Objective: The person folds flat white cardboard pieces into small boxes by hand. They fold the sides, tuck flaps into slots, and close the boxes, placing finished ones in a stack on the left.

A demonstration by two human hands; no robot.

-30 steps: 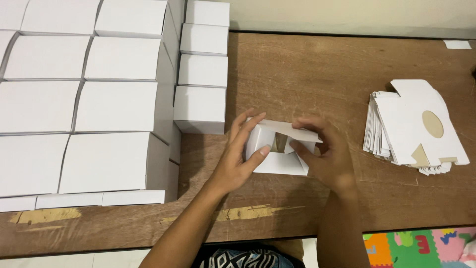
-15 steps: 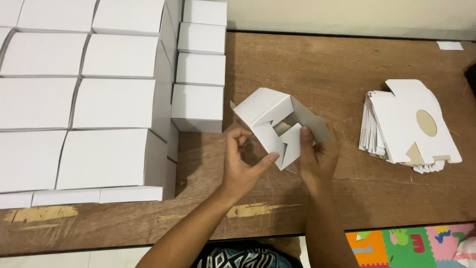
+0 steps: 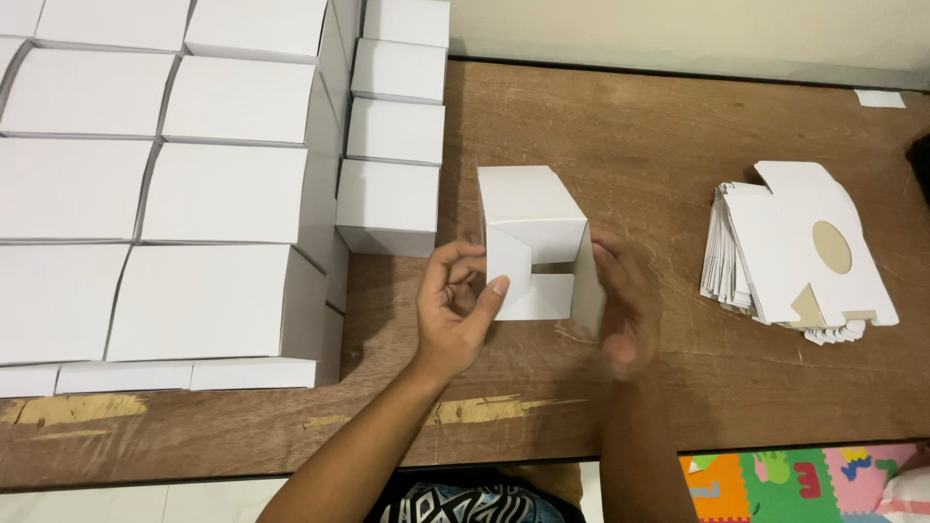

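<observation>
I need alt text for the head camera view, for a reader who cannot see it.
Two bare hands hold a half-folded white cardboard box over a brown wooden table: the left hand pinches a side flap, the blurred right hand supports the other side. Finished white boxes fill the left; a stack of flat blanks lies right.

Half-folded white box (image 3: 531,237) between left hand (image 3: 455,315) and blurred right hand (image 3: 625,305) — wooden table (image 3: 630,136) beneath.

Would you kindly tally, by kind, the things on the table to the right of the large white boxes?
Small closed white boxes, in a column: 4
Open, half-folded box: 1
Stack of flat box blanks: 1
White paper scrap: 1
Total: 7
</observation>
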